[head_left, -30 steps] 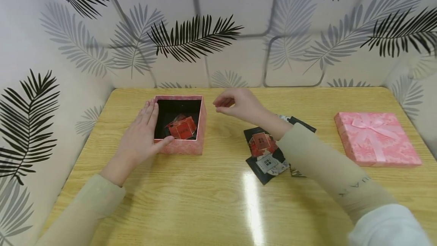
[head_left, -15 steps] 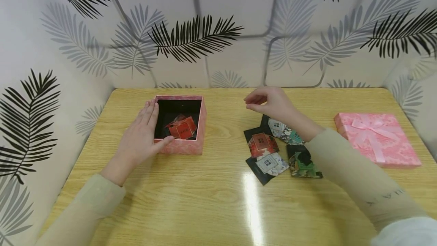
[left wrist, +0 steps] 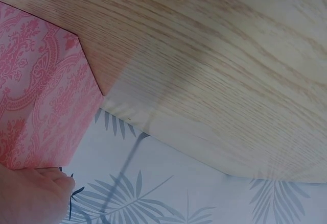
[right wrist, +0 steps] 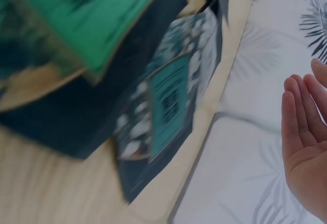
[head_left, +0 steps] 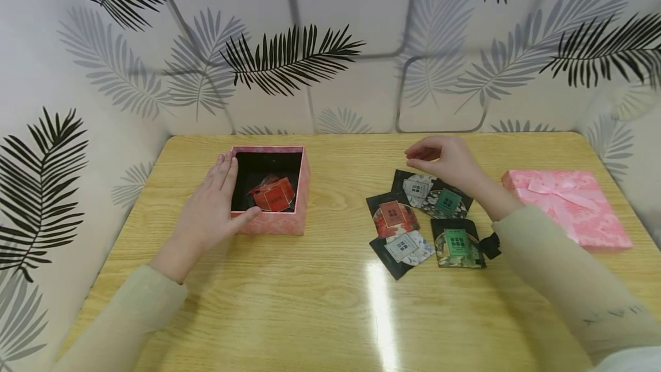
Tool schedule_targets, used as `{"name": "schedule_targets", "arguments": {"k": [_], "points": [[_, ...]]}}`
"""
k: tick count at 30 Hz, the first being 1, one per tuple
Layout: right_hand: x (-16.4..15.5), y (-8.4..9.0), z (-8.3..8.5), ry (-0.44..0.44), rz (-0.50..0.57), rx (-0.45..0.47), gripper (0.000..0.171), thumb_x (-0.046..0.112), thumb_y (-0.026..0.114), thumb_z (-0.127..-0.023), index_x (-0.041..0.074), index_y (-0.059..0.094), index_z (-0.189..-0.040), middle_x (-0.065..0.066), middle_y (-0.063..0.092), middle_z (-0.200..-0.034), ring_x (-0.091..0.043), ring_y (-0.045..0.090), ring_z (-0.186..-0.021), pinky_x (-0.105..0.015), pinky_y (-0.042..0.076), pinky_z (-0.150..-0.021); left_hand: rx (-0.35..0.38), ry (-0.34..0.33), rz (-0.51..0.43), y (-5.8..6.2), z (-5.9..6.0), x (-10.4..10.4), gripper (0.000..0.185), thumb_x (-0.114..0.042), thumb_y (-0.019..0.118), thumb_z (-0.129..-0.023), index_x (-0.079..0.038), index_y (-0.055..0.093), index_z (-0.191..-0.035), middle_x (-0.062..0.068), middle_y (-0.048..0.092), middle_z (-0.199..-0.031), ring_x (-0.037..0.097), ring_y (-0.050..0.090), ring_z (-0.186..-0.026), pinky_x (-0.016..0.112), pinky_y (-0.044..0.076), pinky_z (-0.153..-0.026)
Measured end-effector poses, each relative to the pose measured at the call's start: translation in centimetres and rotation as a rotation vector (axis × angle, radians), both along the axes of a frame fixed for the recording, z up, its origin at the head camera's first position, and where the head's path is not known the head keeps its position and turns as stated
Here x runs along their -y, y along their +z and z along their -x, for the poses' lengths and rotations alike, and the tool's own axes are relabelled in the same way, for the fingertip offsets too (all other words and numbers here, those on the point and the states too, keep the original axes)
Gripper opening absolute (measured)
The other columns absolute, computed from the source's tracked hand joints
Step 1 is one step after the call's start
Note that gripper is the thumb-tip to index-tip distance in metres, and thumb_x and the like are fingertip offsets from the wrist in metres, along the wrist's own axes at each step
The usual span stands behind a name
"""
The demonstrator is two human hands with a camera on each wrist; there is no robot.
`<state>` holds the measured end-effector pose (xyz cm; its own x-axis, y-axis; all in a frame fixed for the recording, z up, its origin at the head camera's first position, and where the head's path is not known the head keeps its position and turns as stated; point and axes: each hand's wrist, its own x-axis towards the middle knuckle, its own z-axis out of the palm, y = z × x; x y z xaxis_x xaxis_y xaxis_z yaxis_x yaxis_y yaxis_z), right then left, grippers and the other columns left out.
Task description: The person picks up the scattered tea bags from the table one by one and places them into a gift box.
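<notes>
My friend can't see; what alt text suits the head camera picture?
A person's left hand rests against an open pink box holding a red packet; the right hand hovers near dark packets on a wooden table, left of a ribboned pink lid.

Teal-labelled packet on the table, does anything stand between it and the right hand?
Nothing visible does: the right hand hovers by the teal-labelled packet, and neither the head nor the right wrist view shows anything between them.

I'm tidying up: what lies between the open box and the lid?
Between the box and lid, the head view shows bare table, then packets, a small black thing and the right hand.
</notes>
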<state>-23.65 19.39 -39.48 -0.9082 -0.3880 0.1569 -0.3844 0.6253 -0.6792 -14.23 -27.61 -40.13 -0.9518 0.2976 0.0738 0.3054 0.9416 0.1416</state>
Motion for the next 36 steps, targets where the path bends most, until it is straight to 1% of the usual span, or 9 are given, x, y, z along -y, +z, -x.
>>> {"name": "schedule_targets", "arguments": {"k": [2,3,7,10,15,22,28,32,36], "points": [[-0.7,0.0,-0.3,-0.025,-0.008,0.010,0.025,0.014,0.077,-0.099,-0.001,0.078,-0.118,-0.020,0.080,-0.113,-0.020,0.077,-0.092,-0.008,0.051,-0.077,-0.002,-0.003,0.000,0.0,0.0,0.0,0.113,-0.078,0.044,-0.100,0.007,0.010,-0.168,0.025,0.012,-0.177,0.042,0.011,-0.166,0.055,0.020,-0.134],[-1.0,0.0,-0.4,-0.035,-0.006,0.013,0.025,0.014,0.077,-0.099,-0.002,0.078,-0.118,-0.021,0.080,-0.113,-0.013,0.076,-0.090,-0.008,0.051,-0.076,-0.003,-0.004,0.001,0.0,0.0,0.0,0.113,-0.078,0.044,-0.100,0.007,0.010,-0.168,0.025,0.012,-0.177,0.042,0.011,-0.166,0.055,0.020,-0.134],[-2.6,-0.3,-0.6,-0.078,-0.002,0.027,0.027,0.015,0.077,-0.099,-0.003,0.078,-0.119,-0.023,0.079,-0.114,0.011,0.065,-0.082,-0.005,0.049,-0.075,-0.009,-0.008,0.004,-0.1,0.1,0.1,0.113,-0.078,0.044,-0.100,0.007,0.009,-0.167,0.024,0.011,-0.177,0.041,0.011,-0.166,0.054,0.020,-0.135],[-3.8,-0.7,-0.6,-0.103,0.004,0.045,0.029,0.017,0.077,-0.100,-0.003,0.077,-0.121,-0.025,0.078,-0.116,0.019,0.059,-0.080,-0.004,0.048,-0.074,-0.014,-0.008,0.002,-0.1,0.1,0.1,0.112,-0.076,0.047,-0.101,0.006,0.010,-0.168,0.024,0.012,-0.177,0.041,0.011,-0.166,0.055,0.020,-0.134],[-5.6,-1.4,-0.7,-0.135,-0.006,0.074,0.032,0.018,0.076,-0.100,-0.003,0.075,-0.124,-0.025,0.077,-0.120,0.020,0.058,-0.081,-0.003,0.048,-0.075,-0.015,-0.005,-0.002,-0.1,0.2,0.0,0.111,-0.072,0.050,-0.101,0.006,0.010,-0.168,0.024,0.012,-0.177,0.041,0.011,-0.166,0.055,0.021,-0.134],[-7.1,-2.4,-0.9,-0.152,-0.023,0.087,0.032,0.016,0.078,-0.099,-0.005,0.075,-0.123,-0.027,0.077,-0.117,0.018,0.059,-0.080,-0.004,0.049,-0.073,-0.017,-0.010,-0.001,-0.1,0.2,0.0,0.111,-0.074,0.048,-0.101,0.006,0.009,-0.168,0.024,0.012,-0.177,0.041,0.011,-0.166,0.055,0.020,-0.134],[-7.9,-3.2,-1.0,-0.170,-0.050,0.167,0.037,0.020,0.078,-0.099,-0.004,0.073,-0.128,-0.026,0.076,-0.121,0.014,0.061,-0.081,-0.006,0.050,-0.074,-0.016,-0.009,0.000,-0.1,0.2,0.0,0.108,-0.062,0.059,-0.101,0.007,0.010,-0.167,0.025,0.012,-0.177,0.042,0.011,-0.166,0.055,0.020,-0.134],[-8.1,-3.5,-1.0,-0.167,-0.069,0.206,0.041,0.022,0.078,-0.099,-0.003,0.072,-0.130,-0.025,0.076,-0.123,0.013,0.061,-0.084,-0.005,0.049,-0.077,-0.019,-0.011,0.002,-0.2,0.2,0.0,0.108,-0.061,0.060,-0.100,0.008,0.011,-0.167,0.025,0.012,-0.177,0.042,0.012,-0.166,0.055,0.021,-0.134],[-8.3,-3.7,-0.9,-0.146,-0.088,0.229,0.044,0.024,0.079,-0.098,-0.004,0.072,-0.131,-0.024,0.077,-0.122,0.007,0.065,-0.088,-0.005,0.047,-0.078,-0.024,-0.011,0.004,-0.4,0.3,0.0,0.108,-0.060,0.061,-0.100,0.008,0.011,-0.167,0.025,0.012,-0.177,0.042,0.012,-0.166,0.056,0.021,-0.134]]}}
